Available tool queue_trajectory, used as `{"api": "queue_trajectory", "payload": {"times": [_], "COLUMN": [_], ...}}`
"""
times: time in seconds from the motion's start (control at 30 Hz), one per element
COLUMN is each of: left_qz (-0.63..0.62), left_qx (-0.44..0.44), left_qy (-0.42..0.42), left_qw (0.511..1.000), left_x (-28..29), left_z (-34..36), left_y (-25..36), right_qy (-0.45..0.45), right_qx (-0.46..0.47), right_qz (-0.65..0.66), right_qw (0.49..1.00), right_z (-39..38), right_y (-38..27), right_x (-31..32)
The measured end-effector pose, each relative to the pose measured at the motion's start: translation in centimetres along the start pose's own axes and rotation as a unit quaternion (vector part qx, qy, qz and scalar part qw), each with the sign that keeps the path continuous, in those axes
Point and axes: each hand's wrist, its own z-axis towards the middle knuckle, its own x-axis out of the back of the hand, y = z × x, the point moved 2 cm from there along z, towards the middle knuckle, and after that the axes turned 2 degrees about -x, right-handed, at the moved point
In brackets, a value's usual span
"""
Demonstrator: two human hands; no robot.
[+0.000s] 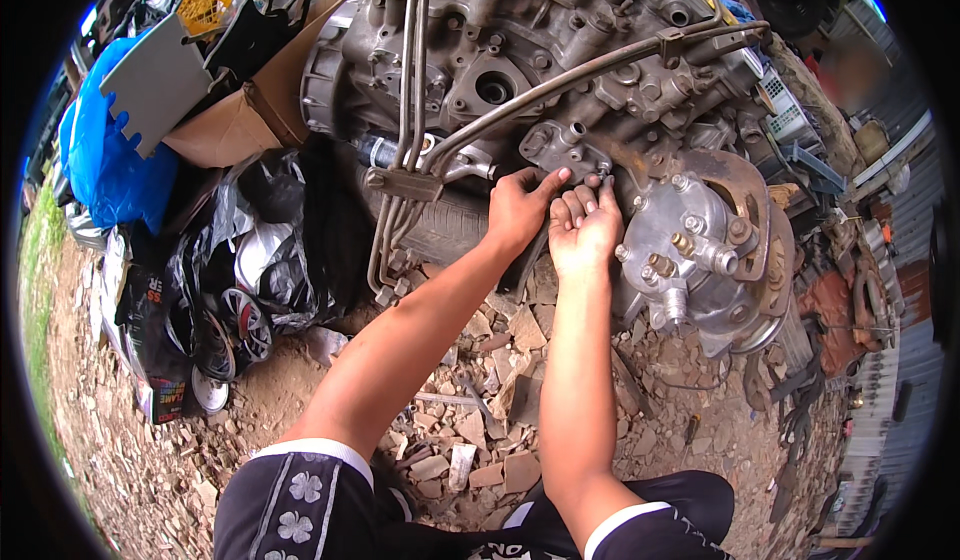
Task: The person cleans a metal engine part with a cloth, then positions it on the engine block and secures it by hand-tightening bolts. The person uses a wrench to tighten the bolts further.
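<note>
A large greasy metal engine fills the far middle. On its near side is a small metal flange fitting with a short pipe stub. My left hand is at the fitting's lower edge, thumb pressed against it, its other fingers mostly hidden. Beside it, my right hand is closed, palm up, with curled fingers and its fingertips at the fitting's right end. Whatever small piece they pinch there is too small to make out. Just right of that hand is a round silver pump-like housing with brass and steel fittings, beneath a rusty curved bracket.
Bent metal pipes cross the engine, with a clamp bar left of my hands. A tyre lies beneath. Black plastic bags, a cardboard box and a blue bag stand left. Broken stones cover the ground.
</note>
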Motion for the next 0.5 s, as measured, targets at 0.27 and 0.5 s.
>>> {"api": "queue_trajectory", "payload": {"times": [0.27,0.5], "left_qz": [-0.011,0.010], "left_qx": [0.003,0.002], "left_qy": [-0.012,-0.011], "left_qw": [1.000,1.000], "left_x": [-0.2,-0.1], "left_z": [-0.2,-1.0], "left_y": [0.3,0.4], "right_qy": [0.111,-0.026], "right_qx": [0.385,-0.037], "right_qz": [-0.451,0.067], "right_qw": [0.797,0.997], "right_z": [3.2,0.6], "right_y": [0.3,-0.6], "right_x": [2.5,0.3]}}
